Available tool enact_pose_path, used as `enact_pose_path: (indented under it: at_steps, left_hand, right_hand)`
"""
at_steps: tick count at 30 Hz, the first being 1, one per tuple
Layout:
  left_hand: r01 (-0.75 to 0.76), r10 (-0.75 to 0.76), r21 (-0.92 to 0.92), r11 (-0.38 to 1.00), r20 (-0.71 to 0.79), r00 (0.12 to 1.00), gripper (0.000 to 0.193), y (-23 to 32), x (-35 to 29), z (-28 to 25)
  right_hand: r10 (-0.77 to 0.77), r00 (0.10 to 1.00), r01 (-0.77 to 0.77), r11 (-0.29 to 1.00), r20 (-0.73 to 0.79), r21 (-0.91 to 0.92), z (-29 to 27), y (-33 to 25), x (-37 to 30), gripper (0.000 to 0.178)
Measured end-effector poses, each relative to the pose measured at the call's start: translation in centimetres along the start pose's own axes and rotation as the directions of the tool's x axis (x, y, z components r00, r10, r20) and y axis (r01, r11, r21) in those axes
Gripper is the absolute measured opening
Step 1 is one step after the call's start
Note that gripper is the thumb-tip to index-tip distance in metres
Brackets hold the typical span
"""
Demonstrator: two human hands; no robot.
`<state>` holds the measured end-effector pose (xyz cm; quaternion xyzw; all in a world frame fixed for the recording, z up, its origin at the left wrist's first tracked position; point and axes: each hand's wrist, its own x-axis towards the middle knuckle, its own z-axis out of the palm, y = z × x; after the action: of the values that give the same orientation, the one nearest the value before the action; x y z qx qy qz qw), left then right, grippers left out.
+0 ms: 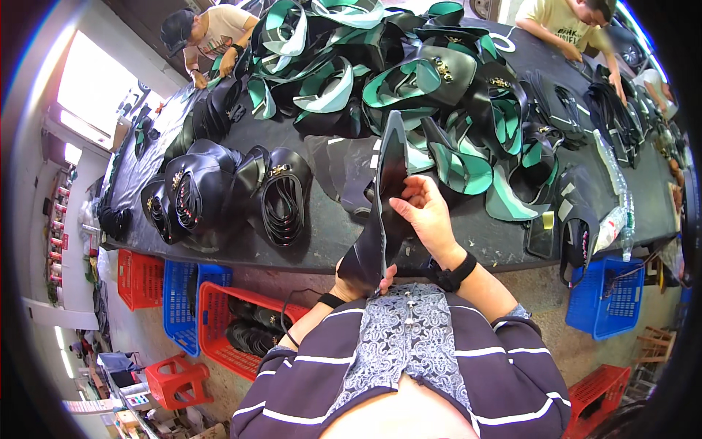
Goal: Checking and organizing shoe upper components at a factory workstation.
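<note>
A black leather shoe upper (pixel 369 252) stands on edge in front of me, its tip pointing away over the table. My left hand (pixel 346 284) is closed round its near end, the fingertips coming out on the right side. Beside its right face my right hand (pixel 428 216) has curled fingers, with the thumb against the piece. Flat dark pieces (pixel 336 172) lie just beyond it on the left. Nested black uppers with gold buckles (pixel 281 197) stand further left. A large heap of black uppers with green linings (pixel 409 88) fills the far middle.
The dark table (pixel 329 249) curves round in front. A phone (pixel 540 241) and a plastic bottle (pixel 627 230) lie at right. Red (pixel 212 322) and blue (pixel 179 322) crates stand below left, another blue crate (pixel 603 304) at right. Two people (pixel 212 33) (pixel 563 29) work across the table.
</note>
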<state>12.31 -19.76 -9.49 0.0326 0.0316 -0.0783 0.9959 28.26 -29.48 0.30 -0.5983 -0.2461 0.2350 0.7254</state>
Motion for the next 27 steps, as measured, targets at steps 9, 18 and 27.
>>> enact_pose_path:
  at_steps: [9, 18, 27]
  left_hand:
    - [0.022, -0.022, -0.009, 1.000, -0.016, 1.000, 0.041, -0.8, 1.3, -0.1]
    - [-0.064, 0.065, 0.009, 0.998, -0.108, 0.992, 0.043, -0.8, 1.1, 0.3]
    - [0.001, 0.092, 0.457, 0.889, -0.182, 0.979, 0.067, 0.2, -0.2, 2.9]
  right_hand:
    - [-0.009, 0.998, 0.004, 0.998, -0.061, -0.070, -1.4, 0.6, -0.5, 0.048]
    - [0.050, 0.999, -0.051, 0.998, 0.013, 0.039, -1.7, 0.3, -0.4, 0.043]
    - [0.361, 0.920, -0.388, 0.891, 0.152, 0.235, -0.9, -1.7, -1.3, 0.016]
